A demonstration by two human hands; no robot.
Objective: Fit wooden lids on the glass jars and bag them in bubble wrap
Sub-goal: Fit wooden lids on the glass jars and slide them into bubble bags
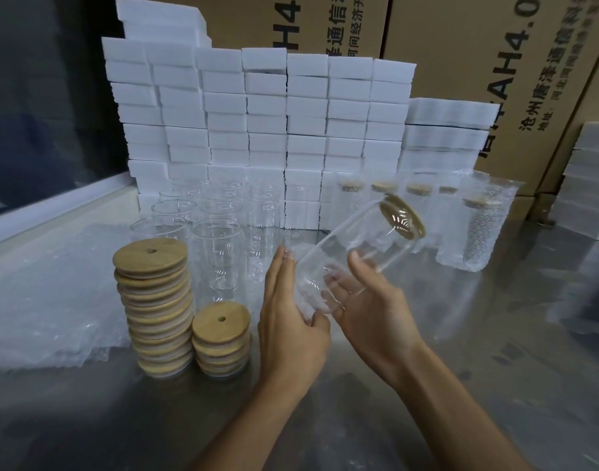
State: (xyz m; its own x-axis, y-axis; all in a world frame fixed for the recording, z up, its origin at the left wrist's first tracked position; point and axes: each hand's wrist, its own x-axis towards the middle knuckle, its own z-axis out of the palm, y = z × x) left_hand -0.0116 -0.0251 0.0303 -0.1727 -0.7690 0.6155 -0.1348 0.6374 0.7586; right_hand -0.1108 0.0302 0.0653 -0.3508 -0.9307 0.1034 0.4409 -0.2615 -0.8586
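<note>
A clear glass jar (351, 253) with a wooden lid (403, 217) on its far end lies tilted in the air between my hands. My right hand (362, 300) cups the jar's base from the right and below. My left hand (289, 321) presses flat against the base from the left, fingers straight. Two stacks of round wooden lids stand left of my hands, a tall one (155, 307) and a short one (221, 338). Several empty jars (216, 253) stand behind the stacks. Several lidded jars in bubble wrap (475, 232) stand at the right.
Flat bubble wrap sheets (43, 300) lie on the steel table (495, 368) at the left. A wall of white foam blocks (257, 124) runs along the back, with cardboard boxes (529, 79) behind it. More foam blocks (587, 185) sit at the far right.
</note>
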